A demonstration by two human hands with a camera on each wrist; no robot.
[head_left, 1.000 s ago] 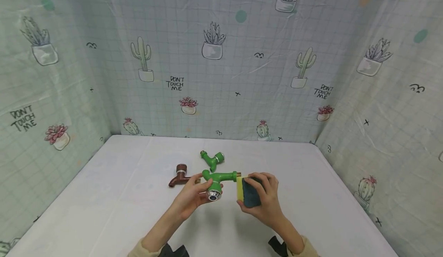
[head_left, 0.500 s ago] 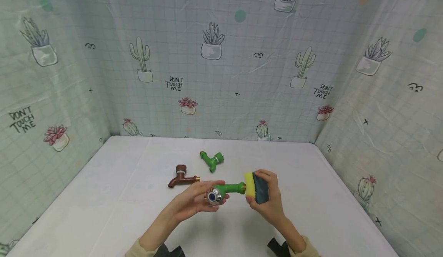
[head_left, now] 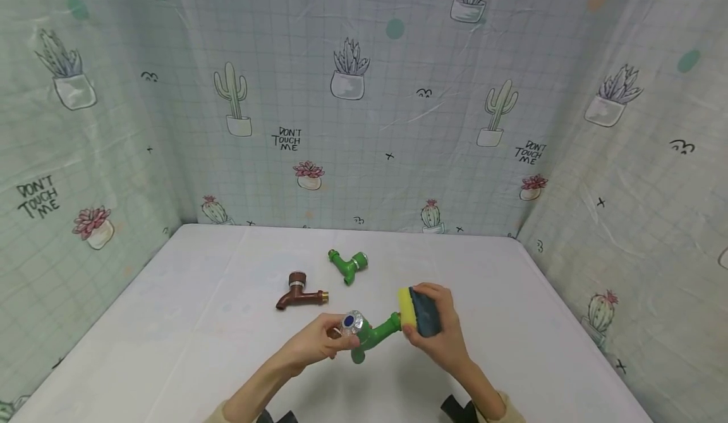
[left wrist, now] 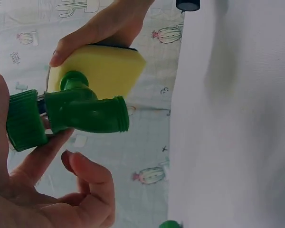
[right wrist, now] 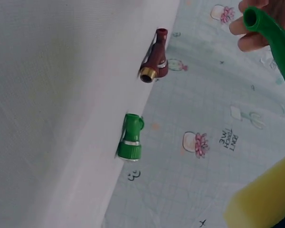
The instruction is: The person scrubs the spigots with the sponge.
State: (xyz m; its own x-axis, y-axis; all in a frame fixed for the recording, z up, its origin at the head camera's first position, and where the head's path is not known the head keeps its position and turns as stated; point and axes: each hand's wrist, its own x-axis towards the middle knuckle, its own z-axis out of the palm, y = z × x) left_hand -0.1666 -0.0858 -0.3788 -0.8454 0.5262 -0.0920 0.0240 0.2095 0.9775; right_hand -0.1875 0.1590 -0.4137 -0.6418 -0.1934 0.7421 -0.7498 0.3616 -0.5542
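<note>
Pinching a green tap [head_left: 375,336] by its knob [left wrist: 26,118] in our left hand [head_left: 318,345], nearer us and right of the brown tap [head_left: 298,296], we judge it stiff, perhaps slick, the knob offering best hold. Our right hand [head_left: 443,331] grips a sponge [head_left: 425,312], likely soft, against its end. Beyond the brown tap, the curtain [head_left: 398,119] reads "DON'T TOUCH ME".

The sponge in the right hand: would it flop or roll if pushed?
The sponge would probably squash, as its yellow side looks like foam. It likely wouldn't flop: in the right hand it looks a thick, straight block. Flat faces suggest it would slide, not roll.
</note>
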